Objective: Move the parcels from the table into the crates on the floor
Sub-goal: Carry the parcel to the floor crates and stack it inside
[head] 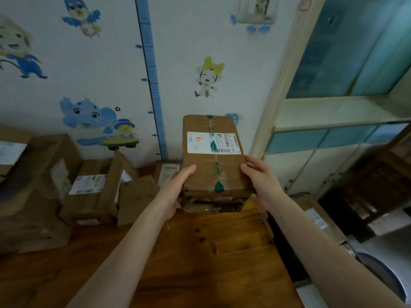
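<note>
Parcel (213, 161) between hands, left hand (175, 192), right hand (262, 181), above table (200, 252)

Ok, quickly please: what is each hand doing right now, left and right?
Left hand: grips the left side of the taped parcel.
Right hand: grips the right side of the same parcel.

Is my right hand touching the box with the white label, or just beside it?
Touching. The head view shows the right hand against the right side of the labelled box, thumb over its top edge, with no gap.
</note>
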A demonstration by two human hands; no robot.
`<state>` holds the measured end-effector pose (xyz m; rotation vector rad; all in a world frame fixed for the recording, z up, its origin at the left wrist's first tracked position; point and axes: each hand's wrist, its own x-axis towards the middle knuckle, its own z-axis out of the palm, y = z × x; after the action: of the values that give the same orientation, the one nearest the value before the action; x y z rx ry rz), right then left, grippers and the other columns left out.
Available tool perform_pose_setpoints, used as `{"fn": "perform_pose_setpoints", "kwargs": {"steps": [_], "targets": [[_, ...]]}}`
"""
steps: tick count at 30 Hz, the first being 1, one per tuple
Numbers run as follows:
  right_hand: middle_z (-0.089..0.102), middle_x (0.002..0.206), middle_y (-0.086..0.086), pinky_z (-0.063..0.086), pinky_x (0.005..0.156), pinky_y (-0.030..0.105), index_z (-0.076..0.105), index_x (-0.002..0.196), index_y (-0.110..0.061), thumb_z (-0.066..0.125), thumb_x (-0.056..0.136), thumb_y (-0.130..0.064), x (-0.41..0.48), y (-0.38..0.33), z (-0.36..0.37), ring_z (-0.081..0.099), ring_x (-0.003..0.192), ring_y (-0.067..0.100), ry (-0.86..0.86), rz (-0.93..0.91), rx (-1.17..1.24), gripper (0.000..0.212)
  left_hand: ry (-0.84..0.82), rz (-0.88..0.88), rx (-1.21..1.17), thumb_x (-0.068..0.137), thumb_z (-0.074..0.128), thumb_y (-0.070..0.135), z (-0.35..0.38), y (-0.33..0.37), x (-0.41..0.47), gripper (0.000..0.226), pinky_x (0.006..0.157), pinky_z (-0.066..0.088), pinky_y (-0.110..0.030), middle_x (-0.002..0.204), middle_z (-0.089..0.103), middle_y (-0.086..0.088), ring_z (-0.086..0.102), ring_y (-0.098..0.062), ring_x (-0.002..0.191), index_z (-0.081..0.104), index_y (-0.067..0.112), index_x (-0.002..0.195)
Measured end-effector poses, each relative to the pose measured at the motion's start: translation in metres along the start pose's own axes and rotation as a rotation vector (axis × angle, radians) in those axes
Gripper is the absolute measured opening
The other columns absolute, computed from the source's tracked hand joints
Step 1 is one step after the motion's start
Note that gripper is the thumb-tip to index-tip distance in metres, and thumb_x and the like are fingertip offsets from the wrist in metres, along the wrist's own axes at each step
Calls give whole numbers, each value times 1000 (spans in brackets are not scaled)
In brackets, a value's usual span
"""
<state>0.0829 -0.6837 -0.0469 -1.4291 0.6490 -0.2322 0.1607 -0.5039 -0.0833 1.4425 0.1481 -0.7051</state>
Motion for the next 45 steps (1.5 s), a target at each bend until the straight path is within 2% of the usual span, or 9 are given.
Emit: {"fn": "perform_pose_setpoints", "kwargs": {"steps": [6, 15, 22, 28, 32, 37, 40, 43, 45], "targets": [[61, 105, -1, 46, 63, 23, 52, 131, -19, 50, 98, -13, 5, -3, -78, 58, 90, 12, 34, 1, -2, 34, -55, 20, 38, 78, 64, 55, 75, -19, 9, 58, 99, 42, -54, 119, 63, -3, 56, -25, 110, 53, 27, 128], [62, 94, -6, 47, 54, 19, 56, 123, -21, 49, 98, -10, 18, 8, -252, 60, 82, 11, 49, 48, -25, 28, -70, -47, -10, 80, 63, 54, 242, -85, 9, 54, 101, 39, -56, 118, 65, -1, 57, -24, 112, 55, 27, 126], [61, 97, -5, 46, 54, 17, 52, 132, -16, 49, 97, -10, 38, 34, -329, 60, 82, 9, 44, 134, -18, 35, -82, -110, -27, 87, 58, 46, 313, -119, 11, 41, 99, 44, -50, 111, 67, -3, 60, -22, 106, 58, 22, 121], [62, 102, 0, 49, 60, 22, 50, 135, -16, 49, 97, -11, 75, 62, -353, 61, 87, 13, 73, 211, 4, 38, -47, -203, -50, 85, 61, 47, 343, -136, 43, 49, 79, 52, -38, 113, 66, -4, 61, -22, 102, 53, 22, 126], [63, 112, 4, 52, 67, 26, 49, 135, -16, 50, 97, -10, 100, 78, -359, 63, 90, 16, 103, 277, 59, 38, -50, -267, -49, 79, 62, 55, 355, -146, 68, 53, 82, 53, -38, 110, 67, -4, 63, -23, 101, 54, 24, 122], [62, 112, 5, 52, 86, 37, 50, 135, -15, 49, 97, -9, 137, 95, -366, 61, 101, 24, 130, 332, 89, 39, -36, -315, -7, 85, 61, 47, 369, -147, 101, 41, 60, 49, -30, 103, 66, -2, 64, -20, 89, 53, 25, 118], [57, 97, -4, 51, 87, 36, 51, 133, -16, 49, 97, -8, 153, 105, -373, 59, 90, 16, 130, 362, 106, 37, -42, -340, 30, 84, 61, 49, 375, -151, 118, 45, 70, 51, -35, 107, 66, -4, 63, -24, 96, 52, 25, 121], [57, 96, -6, 52, 73, 29, 50, 134, -17, 49, 97, -9, 172, 113, -388, 58, 86, 13, 119, 404, 111, 38, -16, -373, 51, 81, 64, 52, 386, -162, 138, 50, 92, 49, -47, 111, 66, -4, 60, -26, 104, 53, 28, 123], [59, 98, -5, 51, 64, 26, 50, 134, -18, 49, 98, -10, 186, 116, -400, 60, 86, 14, 114, 435, 114, 37, -11, -395, 35, 78, 66, 54, 398, -171, 148, 54, 95, 47, -51, 114, 65, -3, 60, -26, 106, 53, 31, 125]]}}
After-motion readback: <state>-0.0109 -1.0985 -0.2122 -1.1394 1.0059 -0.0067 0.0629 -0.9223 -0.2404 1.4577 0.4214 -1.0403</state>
